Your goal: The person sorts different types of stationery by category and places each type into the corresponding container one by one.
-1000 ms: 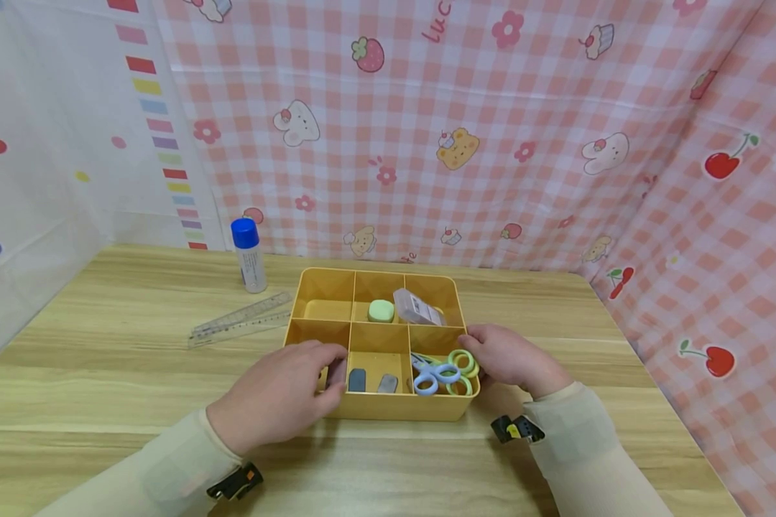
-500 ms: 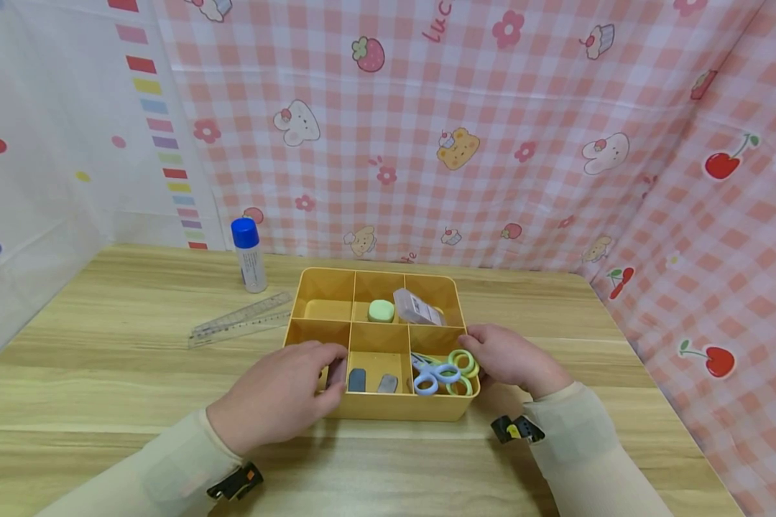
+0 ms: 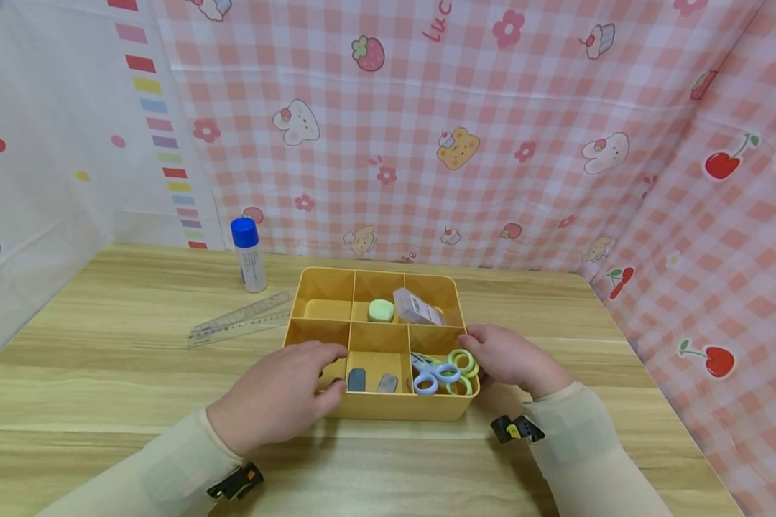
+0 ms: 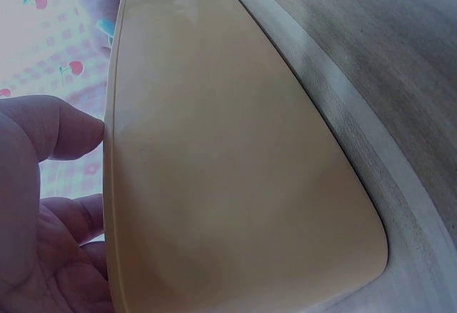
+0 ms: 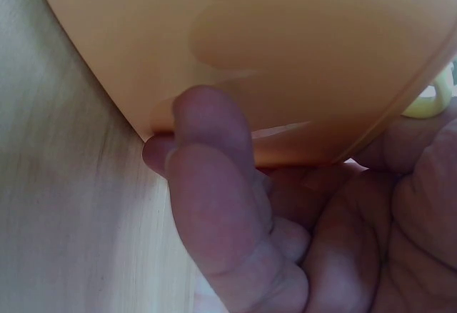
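Note:
A yellow six-compartment organizer box (image 3: 394,408) stands on the table. My left hand (image 3: 278,391) is over its front-left compartment, thumb and index finger apart at the front rim, nothing showing between them. The left wrist view shows the thumb (image 4: 71,133) at the rim's edge. My right hand (image 3: 517,359) grips the box's right side, with fingers (image 5: 214,206) against the outer wall. Scissors with blue handles (image 3: 436,371) and light green ones (image 3: 467,357) lie in the front-right compartment. Two small grey pieces, one darker (image 3: 357,380) and one lighter (image 3: 388,383), lie in the front-middle compartment.
A green rounded block (image 3: 381,311) sits in the back-middle compartment. Beside it a clear plastic case (image 3: 417,307) leans across the divider. Left of the box are clear rulers (image 3: 242,314) and an upright blue-capped glue stick (image 3: 251,266). Pink checked cloth (image 3: 388,143) hangs behind.
The small dull purplish piece between my left thumb and finger has been let go and is out of sight. Both hands and the box stay in place.

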{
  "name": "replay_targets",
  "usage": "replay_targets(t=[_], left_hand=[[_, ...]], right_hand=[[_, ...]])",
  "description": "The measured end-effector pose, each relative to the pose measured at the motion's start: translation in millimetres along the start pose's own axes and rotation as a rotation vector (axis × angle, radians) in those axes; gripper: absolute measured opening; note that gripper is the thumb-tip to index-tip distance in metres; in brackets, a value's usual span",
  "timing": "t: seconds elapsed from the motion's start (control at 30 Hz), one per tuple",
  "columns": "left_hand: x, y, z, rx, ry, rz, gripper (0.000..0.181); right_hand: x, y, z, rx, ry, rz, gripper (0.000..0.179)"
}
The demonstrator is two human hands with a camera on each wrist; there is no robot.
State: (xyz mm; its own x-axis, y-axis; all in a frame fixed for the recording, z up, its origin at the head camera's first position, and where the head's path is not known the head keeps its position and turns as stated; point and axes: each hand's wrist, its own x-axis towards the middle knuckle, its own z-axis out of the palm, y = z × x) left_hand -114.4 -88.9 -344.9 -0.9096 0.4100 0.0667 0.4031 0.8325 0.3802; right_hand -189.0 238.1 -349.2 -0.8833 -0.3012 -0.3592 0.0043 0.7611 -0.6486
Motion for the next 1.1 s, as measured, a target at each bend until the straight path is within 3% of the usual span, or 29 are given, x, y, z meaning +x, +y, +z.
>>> replay_targets(t=[0.43,0.7,0.8,0.93,1.1], left_hand=[[-4.4,-5.3,1.6,-0.031,0.002,0.002,0.049],[-5.1,-13.5,-12.4,-0.061,0.021,-0.01,0.041],[-3.6,-17.7,-18.3,-0.036,0.031,0.003,0.038],[-0.8,-19.3,-21.6,0.016,-0.01,0.019,0.037],[9.7,-16.9,-21.5,0.15,-0.08,0.108,0.033]], right_hand=[[1.1,-2,4,0.005,-0.001,-0.006,0.039],[0.7,-4,4,-0.001,-0.004,-0.022,0.039],[0.2,-4,3,-0.009,0.005,-0.025,0.039],[-1.0,-3,1,-0.017,0.011,-0.028,0.04],[-0.4,-2,1,-0.01,0.001,-0.013,0.041]])
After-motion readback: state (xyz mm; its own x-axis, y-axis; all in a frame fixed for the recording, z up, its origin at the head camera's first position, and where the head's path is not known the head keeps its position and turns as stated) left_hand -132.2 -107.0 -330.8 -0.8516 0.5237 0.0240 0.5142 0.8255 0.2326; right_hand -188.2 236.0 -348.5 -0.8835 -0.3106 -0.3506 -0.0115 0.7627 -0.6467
